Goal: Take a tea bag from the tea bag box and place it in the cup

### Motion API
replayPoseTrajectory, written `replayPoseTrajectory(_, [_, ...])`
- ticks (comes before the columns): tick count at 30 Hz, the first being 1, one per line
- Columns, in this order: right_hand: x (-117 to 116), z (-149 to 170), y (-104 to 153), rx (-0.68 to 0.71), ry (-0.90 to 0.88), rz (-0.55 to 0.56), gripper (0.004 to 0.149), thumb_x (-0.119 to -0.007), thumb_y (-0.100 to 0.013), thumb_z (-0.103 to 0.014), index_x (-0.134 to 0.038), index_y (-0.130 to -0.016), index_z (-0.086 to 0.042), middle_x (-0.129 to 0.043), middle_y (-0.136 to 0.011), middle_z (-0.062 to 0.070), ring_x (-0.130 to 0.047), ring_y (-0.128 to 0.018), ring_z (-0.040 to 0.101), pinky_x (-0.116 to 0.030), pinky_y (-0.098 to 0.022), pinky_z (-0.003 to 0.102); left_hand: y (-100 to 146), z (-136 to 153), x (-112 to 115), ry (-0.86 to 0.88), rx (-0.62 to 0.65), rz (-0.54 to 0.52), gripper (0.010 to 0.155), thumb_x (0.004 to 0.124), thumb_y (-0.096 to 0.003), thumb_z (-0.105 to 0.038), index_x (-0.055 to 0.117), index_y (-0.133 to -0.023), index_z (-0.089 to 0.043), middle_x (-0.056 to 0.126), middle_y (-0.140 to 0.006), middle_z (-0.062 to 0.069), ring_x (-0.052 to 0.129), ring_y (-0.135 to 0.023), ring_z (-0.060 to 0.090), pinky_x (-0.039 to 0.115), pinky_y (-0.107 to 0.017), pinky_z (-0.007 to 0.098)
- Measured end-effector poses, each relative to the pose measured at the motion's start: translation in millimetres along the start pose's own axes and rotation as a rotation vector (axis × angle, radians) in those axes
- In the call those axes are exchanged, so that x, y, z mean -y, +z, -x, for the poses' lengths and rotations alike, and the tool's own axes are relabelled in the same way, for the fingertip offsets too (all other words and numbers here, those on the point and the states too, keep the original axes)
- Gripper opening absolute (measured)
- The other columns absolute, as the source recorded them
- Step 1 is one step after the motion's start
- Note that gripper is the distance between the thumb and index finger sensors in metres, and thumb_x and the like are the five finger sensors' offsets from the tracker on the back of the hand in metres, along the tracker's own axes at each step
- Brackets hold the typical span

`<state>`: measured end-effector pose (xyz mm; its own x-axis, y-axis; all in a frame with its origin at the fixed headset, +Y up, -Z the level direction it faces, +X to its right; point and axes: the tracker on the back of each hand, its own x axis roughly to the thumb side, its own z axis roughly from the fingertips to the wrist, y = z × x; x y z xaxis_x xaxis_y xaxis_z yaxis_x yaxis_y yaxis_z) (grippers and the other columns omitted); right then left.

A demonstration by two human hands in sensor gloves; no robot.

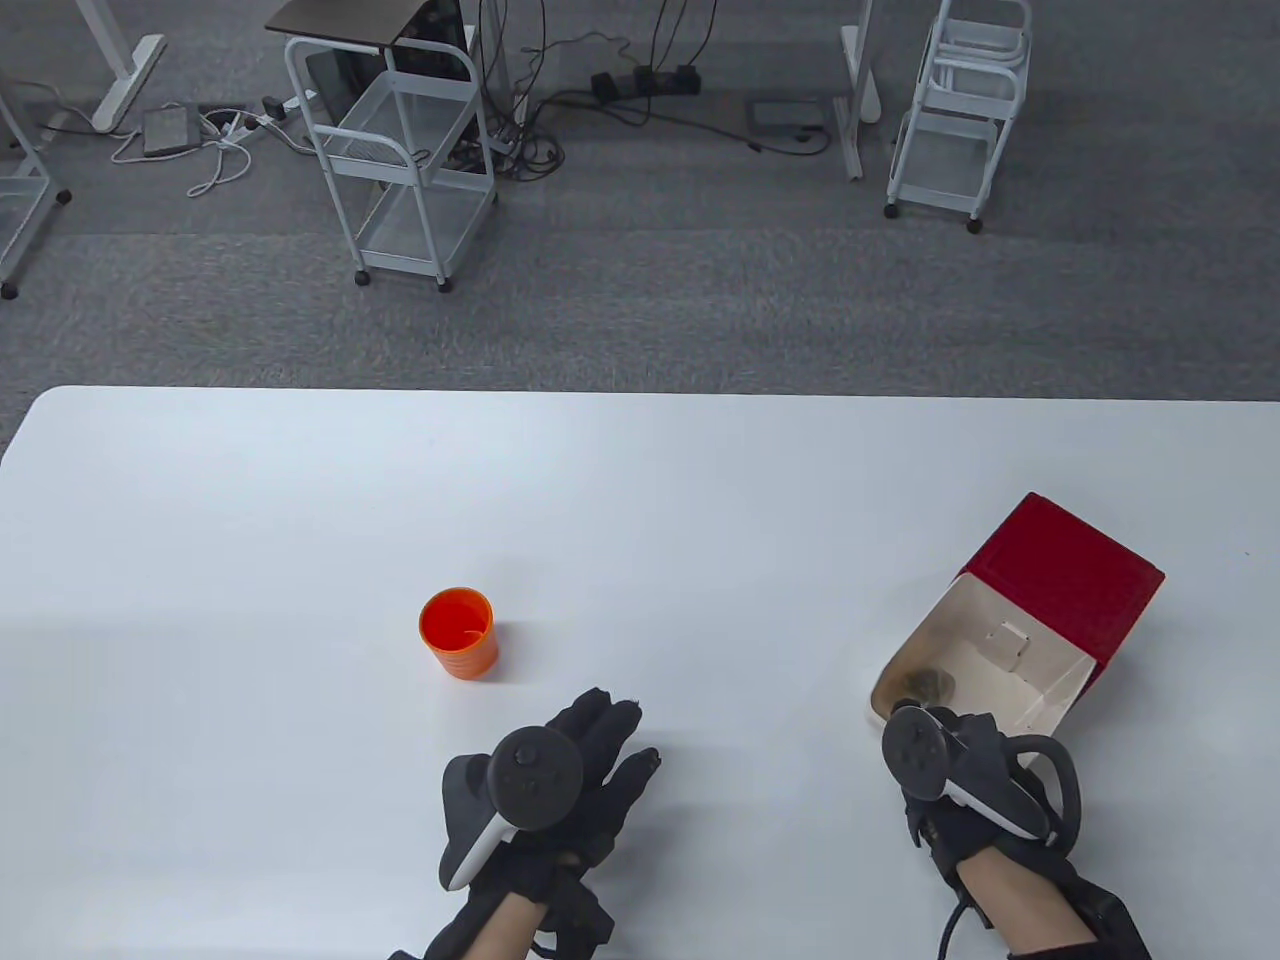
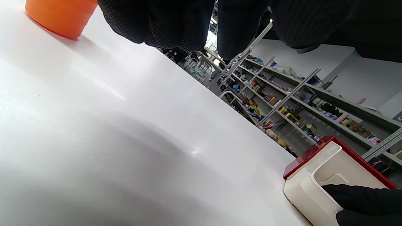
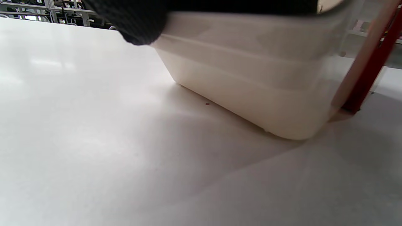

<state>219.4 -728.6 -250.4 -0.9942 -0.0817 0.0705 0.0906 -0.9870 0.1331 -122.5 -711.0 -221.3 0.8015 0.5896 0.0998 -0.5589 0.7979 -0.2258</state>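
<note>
An orange cup [image 1: 458, 632] stands upright on the white table [image 1: 640, 480], left of centre; its base shows in the left wrist view [image 2: 59, 15]. The red tea bag box [image 1: 1070, 580] lies at the right with its white inner tray [image 1: 1000, 650] open toward me. A brownish lump [image 1: 922, 683], perhaps a tea bag, lies in the tray's near corner. My right hand [image 1: 925, 715] reaches over the tray's near rim; the tracker hides its fingers. My left hand [image 1: 620, 740] is open and empty, fingers stretched out just above the table, to the cup's near right.
In the right wrist view the tray's white wall [image 3: 251, 78] fills the upper middle, with one gloved fingertip [image 3: 138, 25] over its rim. The table's far edge is well behind the box. White wire carts [image 1: 400, 150] stand on the floor beyond.
</note>
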Motion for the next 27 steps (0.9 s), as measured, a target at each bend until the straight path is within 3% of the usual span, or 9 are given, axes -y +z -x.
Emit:
replayPoseTrajectory(6, [2.2,0.6,1.3,-0.006,-0.019,-0.005,0.053,-0.075,-0.048,-0.035,-0.067,-0.096,-0.014,-0.079,-0.092,0.018,-0.086,-0.071,0.042,-0.074,-0.057,0.051,0.2,-0.4,0.1,0.002,0.004,-0.001,0.065,0.063,-0.0505,-0.061,0.066,-0.109,-0.034,0.058,-0.124,0.007,0.064,-0.109,0.034,0.061,-0.079,0.046])
replayPoseTrajectory(13, [39.7,9.5,6.6,-0.019,-0.113,0.104,0.055,-0.076,-0.048,-0.038,-0.066,-0.097,-0.015,-0.077,-0.094,0.019,-0.085,-0.073,0.043,-0.073,-0.059,0.053,0.1,-0.7,0.3,0.003,0.005,0.002,0.065,0.063,-0.0506,-0.061,0.066,-0.109,-0.033,0.058,-0.124,0.008,0.064,-0.109,0.034,0.061,-0.079,0.047])
replayPoseTrajectory(18, [59.4,21.8,-3.9,-0.084,-0.163,0.103,0.056,-0.076,-0.048,-0.038,-0.065,-0.097,-0.014,-0.076,-0.095,0.019,-0.084,-0.075,0.044,-0.072,-0.059,0.053,0.2,-1.0,0.1,0.004,0.01,-0.001,0.065,0.063,-0.0506,-0.06,0.066,-0.109,-0.033,0.058,-0.124,0.008,0.064,-0.109,0.035,0.061,-0.079,0.047])
replayPoseTrajectory(27, [54.6,38.0,-44.3,-0.285,-0.201,-0.072,0.058,-0.076,-0.049,-0.039,-0.063,-0.099,-0.013,-0.073,-0.097,0.021,-0.082,-0.076,0.045,-0.071,-0.059,0.054,0.0,-1.5,0.3,0.004,0.016,-0.002,0.064,0.063,-0.0506,-0.06,0.066,-0.109,-0.033,0.058,-0.124,0.008,0.063,-0.109,0.035,0.061,-0.079,0.047])
